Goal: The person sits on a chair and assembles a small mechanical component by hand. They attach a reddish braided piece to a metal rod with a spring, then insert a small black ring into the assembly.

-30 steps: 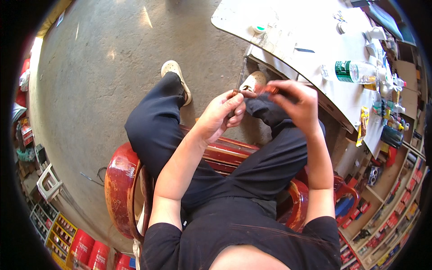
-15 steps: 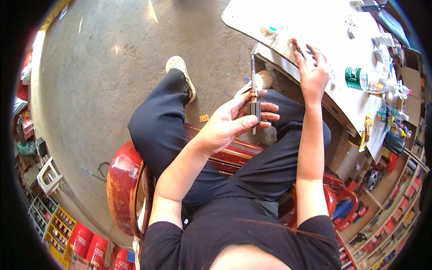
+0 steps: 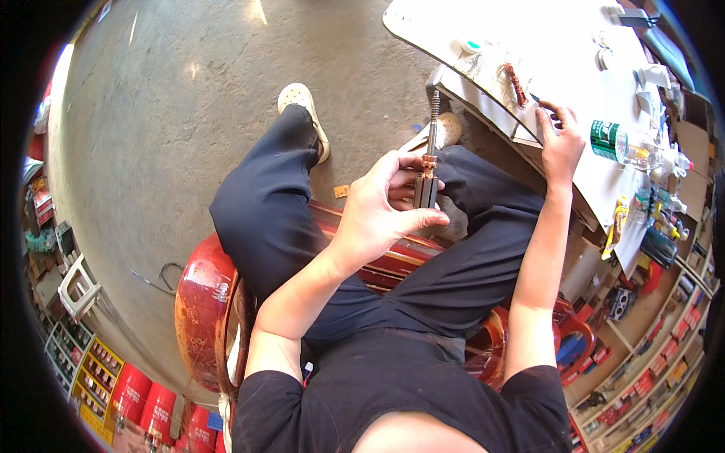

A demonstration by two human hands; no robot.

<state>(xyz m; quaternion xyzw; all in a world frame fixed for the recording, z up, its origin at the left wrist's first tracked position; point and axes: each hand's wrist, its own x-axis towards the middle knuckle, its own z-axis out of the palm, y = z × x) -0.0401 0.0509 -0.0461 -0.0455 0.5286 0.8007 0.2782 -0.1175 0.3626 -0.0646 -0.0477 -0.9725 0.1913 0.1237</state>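
Observation:
In my left hand [image 3: 374,211] is a motor armature [image 3: 429,177] with a dark slotted core, a copper-coloured collar and a long shaft ending in a worm thread. It is held nearly upright over my lap, the thread pointing away from me. My fingers curl behind it and the thumb lies below the core. At the white table's near edge, my right hand [image 3: 563,147] has its fingers drawn together on the tabletop. A thin dark tip shows at the fingertips; what it belongs to is hidden. Just left of them lies a bundle of copper wire [image 3: 516,84].
The white table [image 3: 559,45] carries a small round green-and-white container [image 3: 470,47], a clear bottle with a green label [image 3: 615,141] and a yellow packet [image 3: 616,226]. Shelves of boxed parts [image 3: 664,355] line the right. A red wooden chair [image 3: 204,309] is under me.
My right hand has left the copper wire bundle and shifted right and nearer along the table edge. My left thumb has slid off the armature's core, which now tilts slightly.

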